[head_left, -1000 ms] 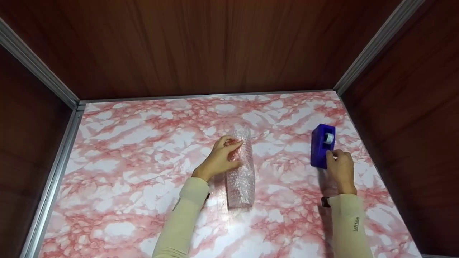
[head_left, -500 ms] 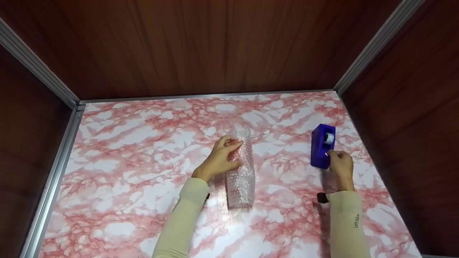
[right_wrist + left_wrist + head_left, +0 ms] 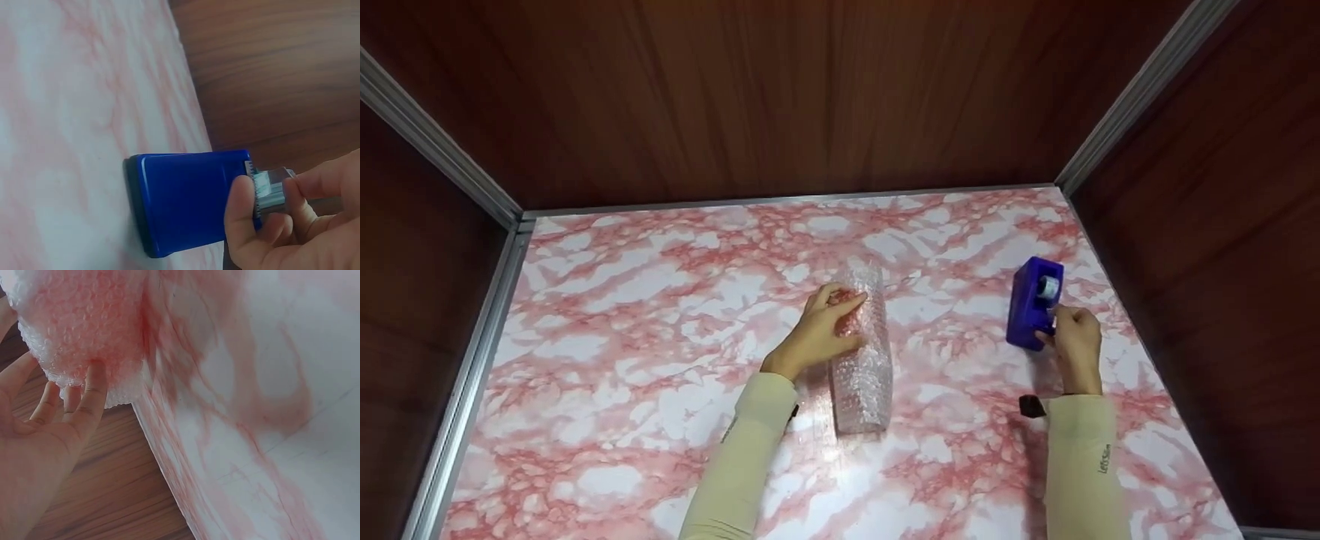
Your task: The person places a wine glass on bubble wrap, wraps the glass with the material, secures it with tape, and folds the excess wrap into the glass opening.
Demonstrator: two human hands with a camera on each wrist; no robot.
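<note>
A roll of bubble wrap lies lengthwise on the table, pointing away from me. My left hand holds its left side, thumb and fingers spread along it; in the left wrist view, fingertips press into the bubble wrap. To the right stands a blue tape dispenser with a small roll of clear tape in it. My right hand is at its near end. In the right wrist view, its fingers pinch a short strip of clear tape at the serrated cutter, another digit against the dispenser's side.
The table has a red and white marbled top. Dark wood panels stand behind it and on both sides, framed by metal rails. The dispenser is close to the right edge.
My right hand has shifted slightly up and away from me at the dispenser, its fingers now beside the tape. The left hand and bubble wrap have stayed put.
</note>
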